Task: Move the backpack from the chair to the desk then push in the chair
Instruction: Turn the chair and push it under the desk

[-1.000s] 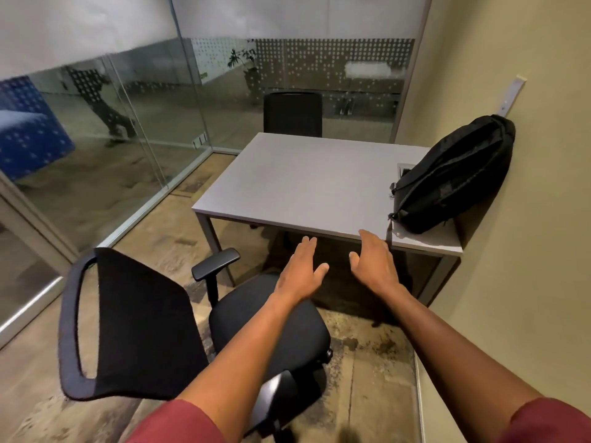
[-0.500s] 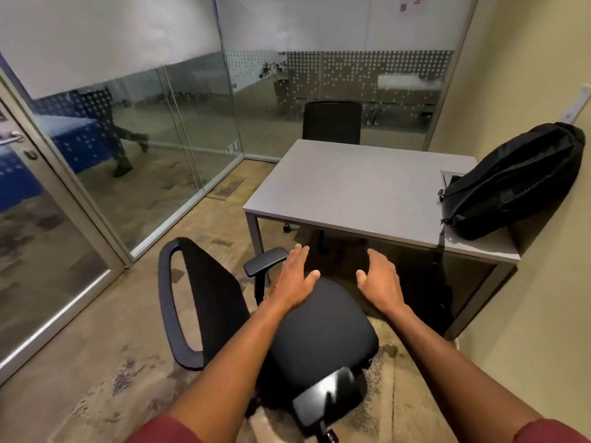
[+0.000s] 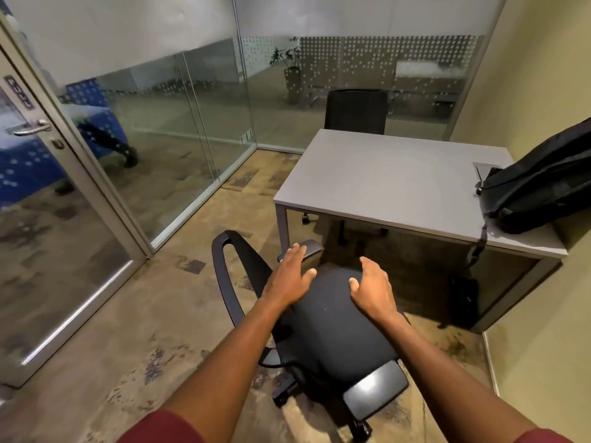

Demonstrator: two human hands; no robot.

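Note:
The black backpack [image 3: 540, 183] lies on the right end of the grey desk [image 3: 383, 183], leaning against the yellow wall, one strap hanging over the desk's front edge. The black office chair [image 3: 329, 334] stands in front of the desk, turned sideways, its backrest to the left and its seat bare. My left hand [image 3: 291, 279] hovers over the seat's left side near the far armrest, fingers apart. My right hand [image 3: 372, 290] is over the seat's far right part, fingers spread and slightly curled. Neither hand holds anything.
A second black chair [image 3: 355, 111] is tucked in at the desk's far side. Glass walls run along the left and back, with a glass door [image 3: 48, 219] at the left. The yellow wall [image 3: 543, 75] bounds the right. Worn carpet lies left of the chair.
The view has swung left and pulled back, so desk and backpack sit further right. The chair now shows its seat below my hands. Both hands have stayed open.

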